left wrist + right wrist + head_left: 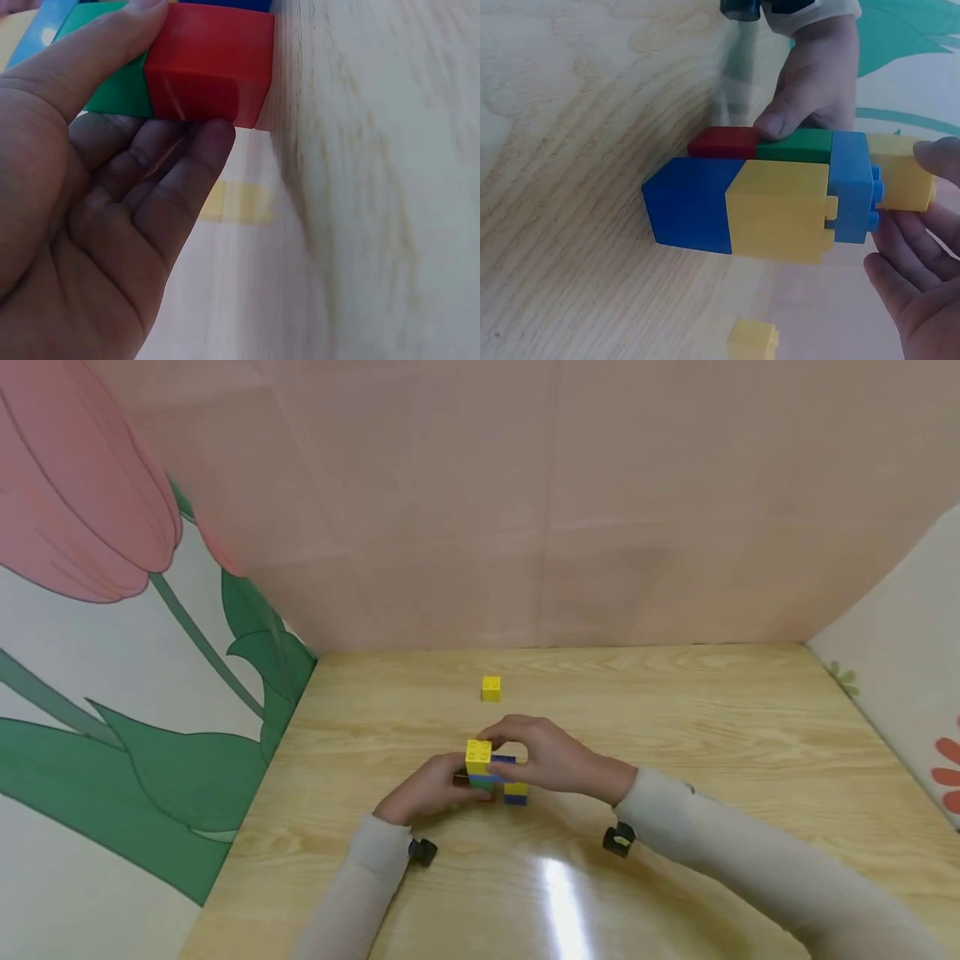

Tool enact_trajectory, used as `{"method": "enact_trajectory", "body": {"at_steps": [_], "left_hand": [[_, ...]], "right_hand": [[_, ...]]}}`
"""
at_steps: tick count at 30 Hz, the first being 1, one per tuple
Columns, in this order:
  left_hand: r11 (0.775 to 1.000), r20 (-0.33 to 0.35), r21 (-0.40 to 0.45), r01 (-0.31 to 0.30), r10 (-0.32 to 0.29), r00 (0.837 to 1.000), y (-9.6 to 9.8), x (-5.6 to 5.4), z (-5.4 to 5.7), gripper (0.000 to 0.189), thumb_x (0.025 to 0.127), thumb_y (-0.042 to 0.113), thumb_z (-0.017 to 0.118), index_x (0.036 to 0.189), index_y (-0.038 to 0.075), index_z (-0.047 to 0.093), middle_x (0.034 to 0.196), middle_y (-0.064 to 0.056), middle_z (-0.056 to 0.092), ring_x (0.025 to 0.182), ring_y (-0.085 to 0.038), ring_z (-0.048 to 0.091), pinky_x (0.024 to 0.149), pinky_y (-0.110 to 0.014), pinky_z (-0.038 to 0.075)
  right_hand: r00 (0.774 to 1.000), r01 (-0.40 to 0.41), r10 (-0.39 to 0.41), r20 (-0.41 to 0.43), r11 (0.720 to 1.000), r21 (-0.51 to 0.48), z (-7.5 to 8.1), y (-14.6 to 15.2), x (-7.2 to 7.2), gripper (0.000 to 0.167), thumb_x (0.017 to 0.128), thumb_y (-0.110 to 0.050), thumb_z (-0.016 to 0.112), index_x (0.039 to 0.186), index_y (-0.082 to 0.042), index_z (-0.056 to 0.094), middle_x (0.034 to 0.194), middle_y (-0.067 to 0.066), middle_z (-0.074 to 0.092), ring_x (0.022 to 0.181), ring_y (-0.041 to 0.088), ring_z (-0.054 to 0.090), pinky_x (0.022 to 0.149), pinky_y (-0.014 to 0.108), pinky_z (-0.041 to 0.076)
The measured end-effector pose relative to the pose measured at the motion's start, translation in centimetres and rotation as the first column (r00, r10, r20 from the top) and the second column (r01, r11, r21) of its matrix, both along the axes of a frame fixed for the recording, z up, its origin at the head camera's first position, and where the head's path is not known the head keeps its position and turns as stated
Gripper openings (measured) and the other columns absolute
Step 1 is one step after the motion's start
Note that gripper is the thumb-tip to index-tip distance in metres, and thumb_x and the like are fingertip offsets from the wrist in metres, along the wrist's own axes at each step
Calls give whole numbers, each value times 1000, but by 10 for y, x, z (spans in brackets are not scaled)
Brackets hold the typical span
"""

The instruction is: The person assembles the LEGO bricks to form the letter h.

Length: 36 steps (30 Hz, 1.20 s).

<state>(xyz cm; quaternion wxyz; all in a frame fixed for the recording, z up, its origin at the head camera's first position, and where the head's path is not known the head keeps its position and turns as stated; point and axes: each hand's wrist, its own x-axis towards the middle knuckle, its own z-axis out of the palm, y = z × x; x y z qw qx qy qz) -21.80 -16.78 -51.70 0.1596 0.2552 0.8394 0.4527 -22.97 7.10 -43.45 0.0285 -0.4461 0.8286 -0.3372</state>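
A small building-block structure stands on the table in front of me. One column has a red brick (724, 142) at the bottom and a green brick (795, 144) above it. Beside it, a blue brick (694, 202) carries a yellow brick (780, 210). A long blue brick (850, 187) lies across the top of both columns. Over the green side sits a top yellow brick (479, 755), pinched between thumb and fingers of my right hand (551, 756). My left hand (431, 789) grips the red and green column low down, thumb on the near side, fingers behind.
A loose yellow brick (491, 689) lies farther back on the wooden table (675, 718). A pinkish wall (562, 510) rises behind the table, with a flower-painted panel (180, 718) at left and a white panel (907, 635) at right.
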Motion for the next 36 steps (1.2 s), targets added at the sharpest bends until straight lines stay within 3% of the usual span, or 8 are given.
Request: {"method": "enact_trajectory", "body": {"at_steps": [13, 20, 26, 30, 36], "left_hand": [[1000, 8, -18, 5, -5, 1000, -2, 1, -7, 39, 88, 41, 71, 126, 34, 61, 120, 16, 63, 111, -5, 59, 95, -29, 48], [1000, 13, -5, 5, -5, 1000, 0, 3, -6, 40, 89, 38, 71, 126, 31, 61, 119, 15, 64, 109, -5, 60, 94, -28, 49], [1000, 41, 6, -4, 4, 999, 1, 2, -5, 38, 88, 37, 71, 125, 31, 61, 116, 15, 65, 106, -5, 62, 92, -27, 49], [1000, 55, 4, -23, 23, 998, 2, 2, -4, 38, 88, 36, 72, 124, 31, 62, 115, 14, 66, 105, -6, 62, 92, -28, 50], [999, 61, -2, -37, 37, 997, 2, 2, -5, 39, 87, 37, 72, 124, 29, 63, 114, 13, 66, 105, -6, 62, 91, -28, 50]], "right_hand": [[992, -123, 125, 18, 990, -70, -9, 1, -18, 39, 92, -40, 67, 127, -22, 63, 122, -11, 61, 112, 8, 57, 92, 35, 50], [978, -193, 201, 52, 973, -123, -16, 3, -32, 38, 91, -34, 71, 125, -19, 64, 120, -8, 63, 111, 11, 59, 93, 37, 50], [972, -101, 131, 193, 983, -155, -11, 5, -41, 35, 91, -20, 72, 124, -13, 64, 120, 0, 64, 113, 19, 60, 99, 43, 46], [973, -10, 37, 228, 993, -118, -14, 7, -52, 37, 91, -32, 71, 125, -19, 63, 123, -1, 63, 114, 16, 59, 101, 43, 44], [975, 124, -103, 196, 987, -101, -29, 10, -74, 55, 88, -48, 69, 134, -20, 57, 133, -7, 55, 128, 16, 48, 108, 45, 37]]}}
